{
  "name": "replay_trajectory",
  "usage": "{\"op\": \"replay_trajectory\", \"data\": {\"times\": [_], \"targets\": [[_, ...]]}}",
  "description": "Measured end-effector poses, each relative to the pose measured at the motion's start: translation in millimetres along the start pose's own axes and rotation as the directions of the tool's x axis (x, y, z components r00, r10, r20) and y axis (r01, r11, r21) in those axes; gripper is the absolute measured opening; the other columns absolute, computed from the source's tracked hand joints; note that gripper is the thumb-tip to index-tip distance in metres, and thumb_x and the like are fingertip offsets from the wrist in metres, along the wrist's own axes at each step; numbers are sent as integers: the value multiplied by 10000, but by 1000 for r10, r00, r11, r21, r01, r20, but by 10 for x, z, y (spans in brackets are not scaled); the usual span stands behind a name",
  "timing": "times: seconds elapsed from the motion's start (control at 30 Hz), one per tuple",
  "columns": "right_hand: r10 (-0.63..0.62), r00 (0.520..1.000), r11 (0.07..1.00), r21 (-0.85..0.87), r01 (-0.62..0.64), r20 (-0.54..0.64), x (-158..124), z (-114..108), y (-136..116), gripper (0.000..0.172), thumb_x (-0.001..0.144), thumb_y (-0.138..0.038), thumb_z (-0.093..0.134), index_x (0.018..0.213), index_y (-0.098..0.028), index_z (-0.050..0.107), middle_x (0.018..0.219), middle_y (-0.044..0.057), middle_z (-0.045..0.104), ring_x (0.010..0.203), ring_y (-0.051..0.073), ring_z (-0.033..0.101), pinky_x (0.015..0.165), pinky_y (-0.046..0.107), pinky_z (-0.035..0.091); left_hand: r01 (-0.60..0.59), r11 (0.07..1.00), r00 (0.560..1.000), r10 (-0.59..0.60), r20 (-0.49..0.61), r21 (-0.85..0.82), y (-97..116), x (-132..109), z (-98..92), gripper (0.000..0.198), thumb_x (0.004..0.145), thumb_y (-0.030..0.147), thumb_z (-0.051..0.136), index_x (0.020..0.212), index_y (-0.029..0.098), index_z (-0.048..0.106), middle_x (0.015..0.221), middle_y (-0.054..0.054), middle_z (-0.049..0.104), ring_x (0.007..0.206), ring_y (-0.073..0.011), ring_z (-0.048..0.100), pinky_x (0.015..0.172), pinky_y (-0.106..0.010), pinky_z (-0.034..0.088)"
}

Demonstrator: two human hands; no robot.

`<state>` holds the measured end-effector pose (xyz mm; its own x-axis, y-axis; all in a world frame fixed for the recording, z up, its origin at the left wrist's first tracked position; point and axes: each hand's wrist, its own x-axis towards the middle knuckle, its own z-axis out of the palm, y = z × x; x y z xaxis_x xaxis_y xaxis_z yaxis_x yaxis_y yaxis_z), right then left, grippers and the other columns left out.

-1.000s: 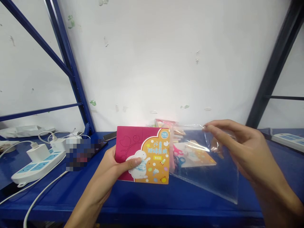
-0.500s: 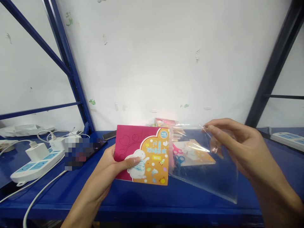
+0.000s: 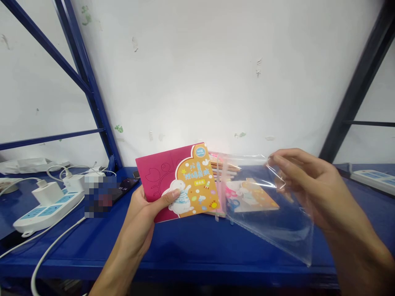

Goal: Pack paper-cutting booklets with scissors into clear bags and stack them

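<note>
My left hand [image 3: 142, 213] grips a pink and orange booklet [image 3: 177, 181] with a white rabbit on its cover, thumb across the front, held tilted above the blue shelf [image 3: 191, 250]. To its right, my right hand [image 3: 308, 185] pinches the top edge of a clear plastic bag [image 3: 271, 218] that hangs open-mouthed toward the booklet. Seen through the bag, more of the same booklets [image 3: 249, 197] lie on the shelf against the wall, with a stack of paper edges behind them.
A white power strip [image 3: 46, 207] with plugged chargers and trailing white cables sits at the left. A dark phone [image 3: 123, 189] lies beside it. Blue rack posts [image 3: 92, 94] rise at left and right. Another white strip [image 3: 373, 179] lies far right.
The left hand has lifted the booklet and tilted it counter-clockwise, moving it slightly left. The right hand with the bag has shifted a little up and right.
</note>
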<state>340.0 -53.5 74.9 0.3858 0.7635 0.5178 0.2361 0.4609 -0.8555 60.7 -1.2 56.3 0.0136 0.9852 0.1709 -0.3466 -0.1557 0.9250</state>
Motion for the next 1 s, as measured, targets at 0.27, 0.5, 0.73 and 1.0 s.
{"op": "replay_trajectory", "data": {"times": [0.27,0.5,0.73,1.0], "targets": [[53,998,999,2,-53,-18,15,-14,9,234,810,-487,790,965,-313,768,892,4,696,606,121,562,514,250,464,-55,996,998,58,-33,73,-35,-13,29,810,541,363,962,1262,138,670,1073,-131,791,963,-347,755,820,-421,637],[5,988,995,-99,-20,-154,48,44,20,259,793,-503,794,950,-298,777,815,4,679,635,140,560,549,265,472,-50,996,998,52,-32,71,4,-47,23,798,541,361,961,1256,159,671,1047,-106,800,945,-339,759,789,-403,643],[-63,980,997,-49,55,-186,6,148,-22,229,841,-447,761,982,-267,753,876,33,711,528,129,536,457,289,414,1,986,999,-10,50,169,101,-207,78,582,564,404,938,1052,150,749,967,-117,808,857,-360,770,720,-422,651],[54,987,986,161,-28,-154,-2,93,-52,206,792,-422,817,951,-301,769,808,3,656,480,92,498,375,219,381,-171,907,980,196,-25,384,34,-178,-22,526,610,402,921,1043,153,761,987,-106,807,874,-351,767,747,-409,641]]}}
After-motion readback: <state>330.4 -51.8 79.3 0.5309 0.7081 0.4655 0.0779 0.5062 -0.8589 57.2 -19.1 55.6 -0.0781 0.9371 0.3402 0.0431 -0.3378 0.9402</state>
